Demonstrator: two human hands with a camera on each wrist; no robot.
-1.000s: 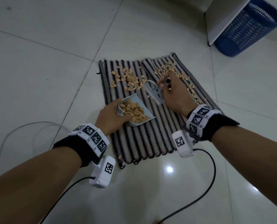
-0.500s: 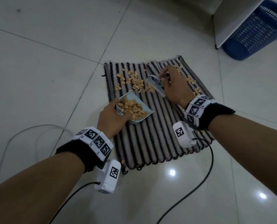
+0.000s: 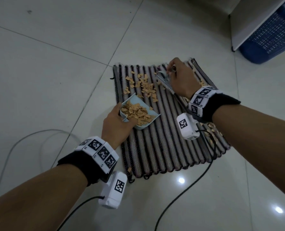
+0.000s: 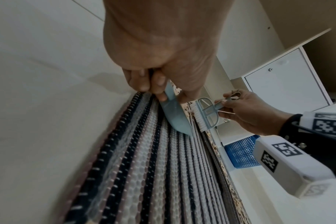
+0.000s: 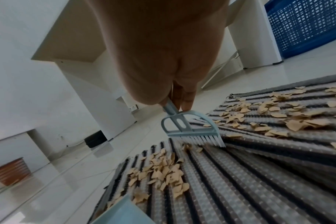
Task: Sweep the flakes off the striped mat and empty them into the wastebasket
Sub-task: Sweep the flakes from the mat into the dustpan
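Observation:
The striped mat [image 3: 165, 147] lies on the tiled floor with tan flakes [image 3: 145, 85] scattered over its far half. My left hand [image 3: 116, 122] grips a light blue dustpan [image 3: 139, 101] heaped with flakes, resting on the mat's left side; the pan [image 4: 175, 115] shows in the left wrist view too. My right hand [image 3: 178, 77] holds the handle of a small light blue brush [image 3: 163, 80], whose white bristles [image 5: 203, 140] touch the mat beyond the loose flakes [image 5: 163, 171]. The blue wastebasket [image 3: 271, 35] stands at the far right.
A white cabinet panel [image 3: 248, 22] stands against the wastebasket. Cables [image 3: 18, 144] run over the floor to the left and a black cable [image 3: 185, 189] trails near the mat's front edge. A fold runs through the mat's [image 5: 278, 145] right half.
My right hand has carried the brush farther away toward the mat's far edge. The dustpan has stayed on the mat's left side in my left hand.

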